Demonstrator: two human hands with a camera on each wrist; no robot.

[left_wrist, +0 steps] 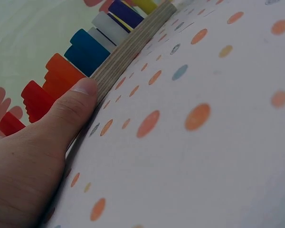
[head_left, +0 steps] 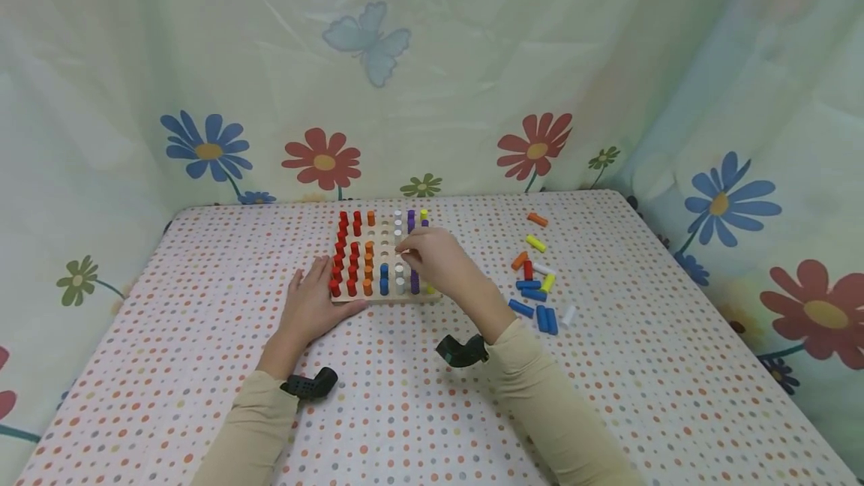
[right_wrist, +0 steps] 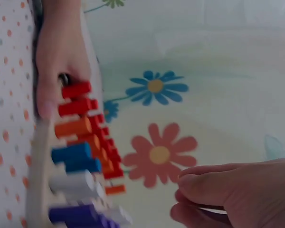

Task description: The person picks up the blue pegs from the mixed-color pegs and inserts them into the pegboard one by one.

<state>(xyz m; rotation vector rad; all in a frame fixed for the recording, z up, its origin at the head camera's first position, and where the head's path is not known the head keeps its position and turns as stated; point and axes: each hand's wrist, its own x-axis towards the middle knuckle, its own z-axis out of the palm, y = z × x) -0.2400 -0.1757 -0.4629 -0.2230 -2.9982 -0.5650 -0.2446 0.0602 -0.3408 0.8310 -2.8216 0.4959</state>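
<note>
A wooden pegboard (head_left: 391, 301) stands on the table with columns of red, orange, blue, white, purple and yellow pegs. Some holes in the orange, blue and white columns have no peg. My left hand (head_left: 312, 307) rests at the board's left front corner, its thumb (left_wrist: 73, 107) along the front edge beside the red pegs (left_wrist: 37, 99). Over the white column hovers my right hand (head_left: 435, 261), fingertips drawn together. In the right wrist view that hand (right_wrist: 223, 192) is apart from the white pegs (right_wrist: 72, 185); I cannot tell whether a peg is hidden between its fingers.
Loose pegs lie right of the board: blue pegs (head_left: 542, 319), a red peg (head_left: 528, 270), a yellow peg (head_left: 536, 244), an orange peg (head_left: 537, 220) and a white peg (head_left: 568, 316), among others. A dotted cloth (head_left: 391, 411) covers the table. Flowered curtains (head_left: 432, 96) surround it.
</note>
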